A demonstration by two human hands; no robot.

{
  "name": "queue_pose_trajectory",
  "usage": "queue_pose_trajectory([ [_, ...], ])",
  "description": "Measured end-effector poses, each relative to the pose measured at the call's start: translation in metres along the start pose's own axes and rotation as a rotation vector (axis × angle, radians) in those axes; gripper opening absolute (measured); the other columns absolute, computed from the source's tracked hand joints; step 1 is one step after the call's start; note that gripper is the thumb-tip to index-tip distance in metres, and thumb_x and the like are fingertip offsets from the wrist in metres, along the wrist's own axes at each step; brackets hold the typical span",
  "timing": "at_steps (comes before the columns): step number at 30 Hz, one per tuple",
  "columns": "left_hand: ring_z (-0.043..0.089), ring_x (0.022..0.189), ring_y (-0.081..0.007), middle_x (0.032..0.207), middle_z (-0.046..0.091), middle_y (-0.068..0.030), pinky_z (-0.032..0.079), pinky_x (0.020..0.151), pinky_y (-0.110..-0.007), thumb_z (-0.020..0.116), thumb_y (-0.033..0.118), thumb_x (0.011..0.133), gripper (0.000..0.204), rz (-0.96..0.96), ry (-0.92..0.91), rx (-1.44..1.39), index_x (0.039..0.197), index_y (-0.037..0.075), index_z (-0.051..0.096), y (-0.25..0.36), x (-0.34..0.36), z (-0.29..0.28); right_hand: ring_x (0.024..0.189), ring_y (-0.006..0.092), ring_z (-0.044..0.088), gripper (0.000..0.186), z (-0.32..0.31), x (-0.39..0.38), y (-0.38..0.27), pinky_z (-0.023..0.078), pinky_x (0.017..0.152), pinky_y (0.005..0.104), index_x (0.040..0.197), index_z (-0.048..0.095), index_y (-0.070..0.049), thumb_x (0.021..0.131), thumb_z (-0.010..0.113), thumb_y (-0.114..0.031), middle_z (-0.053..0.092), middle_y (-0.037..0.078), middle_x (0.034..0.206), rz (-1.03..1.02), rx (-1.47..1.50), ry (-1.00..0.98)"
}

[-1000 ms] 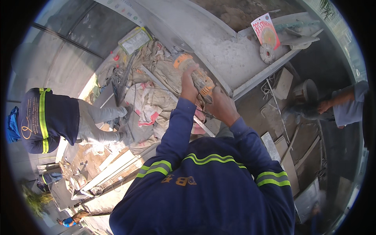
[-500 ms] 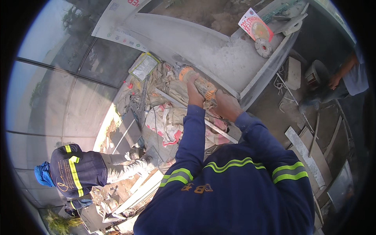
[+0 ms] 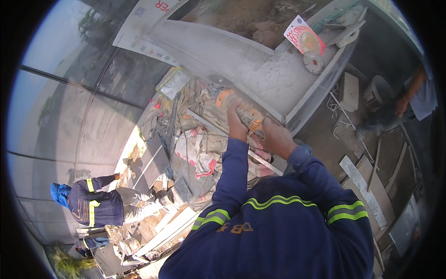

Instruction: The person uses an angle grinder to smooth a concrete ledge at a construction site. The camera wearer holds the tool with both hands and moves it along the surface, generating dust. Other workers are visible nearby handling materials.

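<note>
An orange angle grinder (image 3: 250,116), coated in dust, is held in both my hands beside the edge of the grey concrete ledge (image 3: 218,56). My left hand (image 3: 236,122) wraps around its body near the front end. Farther back, my right hand (image 3: 276,138) is closed around the rear of the grinder. The tool's head points away and to the left, toward the side of the ledge; its disc cannot be made out. Beneath it lies a heap of crumpled cloth and sacks (image 3: 204,151), with a long pale strip (image 3: 260,160) across them.
On the ledge lie a cutting disc (image 3: 313,62) and a red-and-white card (image 3: 304,37). A co-worker (image 3: 95,202) bends at the left near planks (image 3: 172,230). Another person's hand (image 3: 402,107) shows at the right, near a bucket (image 3: 377,90) and boards (image 3: 367,190).
My hands and the grinder have shifted slightly down and right in the picture. At the left, the co-worker has stretched an arm forward. The view has tilted a little.
</note>
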State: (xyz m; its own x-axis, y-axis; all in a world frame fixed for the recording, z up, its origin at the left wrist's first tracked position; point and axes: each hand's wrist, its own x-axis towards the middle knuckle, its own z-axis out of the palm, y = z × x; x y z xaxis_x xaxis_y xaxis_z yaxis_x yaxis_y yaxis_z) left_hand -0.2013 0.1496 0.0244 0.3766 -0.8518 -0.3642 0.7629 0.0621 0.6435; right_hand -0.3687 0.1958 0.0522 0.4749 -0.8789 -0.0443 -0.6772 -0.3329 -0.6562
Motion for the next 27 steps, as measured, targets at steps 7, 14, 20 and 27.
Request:
queue_pose_trajectory([
  [7, 0.066, 0.082, -0.0264, 0.091, 0.063, -0.0082, 0.056, 0.076, -0.042, 0.068, 0.018, 0.085, 0.018, -0.05, -0.02, 0.006, 0.1, 0.008, 0.064, -0.001, 0.008, -0.006, 0.085, 0.0445, 0.071, 0.059, 0.011, 0.007, 0.011, 0.055, 0.073, 0.0513, 0.104, 0.05, 0.001, 0.087, 0.074, -0.05, 0.071, 0.027, 0.087, -0.01, -0.014, -0.006],
  [14, 0.066, 0.082, -0.0268, 0.09, 0.063, -0.009, 0.056, 0.074, -0.042, 0.07, 0.019, 0.083, 0.022, -0.096, -0.009, -0.004, 0.102, 0.009, 0.064, 0.002, 0.028, -0.014, 0.089, 0.0436, 0.071, 0.058, 0.011, 0.016, 0.007, 0.055, 0.077, 0.0497, 0.11, 0.05, 0.004, 0.085, 0.077, -0.041, 0.071, 0.027, 0.091, -0.025, -0.002, -0.037],
  [20, 0.065, 0.082, -0.0261, 0.09, 0.062, -0.0078, 0.056, 0.074, -0.042, 0.071, 0.02, 0.082, 0.023, -0.094, -0.041, -0.001, 0.102, 0.009, 0.064, 0.003, 0.038, -0.014, 0.088, 0.0444, 0.07, 0.035, 0.005, 0.02, -0.002, 0.055, 0.077, 0.0508, 0.108, 0.054, 0.008, 0.08, 0.064, -0.009, 0.07, 0.027, 0.091, 0.009, 0.055, -0.031],
  [27, 0.067, 0.08, -0.0319, 0.089, 0.064, -0.0126, 0.058, 0.072, -0.047, 0.069, 0.021, 0.083, 0.025, -0.022, -0.009, -0.011, 0.102, 0.007, 0.059, -0.004, 0.032, -0.015, 0.091, 0.0441, 0.069, 0.033, -0.002, 0.011, -0.006, 0.055, 0.078, 0.051, 0.108, 0.056, 0.006, 0.079, 0.065, -0.008, 0.069, 0.025, 0.095, 0.017, 0.027, -0.036],
])
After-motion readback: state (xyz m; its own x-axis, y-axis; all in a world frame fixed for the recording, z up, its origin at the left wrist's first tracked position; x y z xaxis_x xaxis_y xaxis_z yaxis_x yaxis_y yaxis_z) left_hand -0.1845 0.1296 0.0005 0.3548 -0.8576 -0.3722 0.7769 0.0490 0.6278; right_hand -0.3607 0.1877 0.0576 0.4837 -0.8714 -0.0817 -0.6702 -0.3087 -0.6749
